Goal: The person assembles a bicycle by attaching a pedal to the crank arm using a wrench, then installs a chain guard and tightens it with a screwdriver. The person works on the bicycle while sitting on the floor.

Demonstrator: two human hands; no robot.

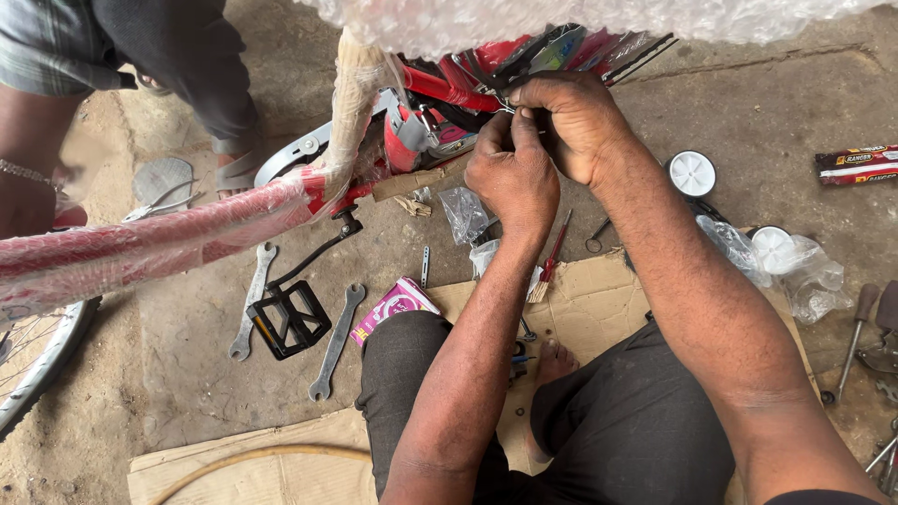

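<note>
I have both hands up at the red metal bicycle frame (440, 89), wrapped partly in clear plastic. My left hand (510, 178) and right hand (575, 122) touch, fingertips pinched closed on something small and silvery, perhaps a cable end; I cannot tell. On the concrete floor (187, 374) below lie two flat steel spanners (335, 341) beside the black pedal (290, 318).

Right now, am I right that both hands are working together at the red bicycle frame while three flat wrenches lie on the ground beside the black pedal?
Not quite: the head view shows two flat wrenches, not three. One wrench lies left of the black pedal, the other wrench to its right. The rest holds: the left hand and right hand are together at the red bicycle frame.
</note>
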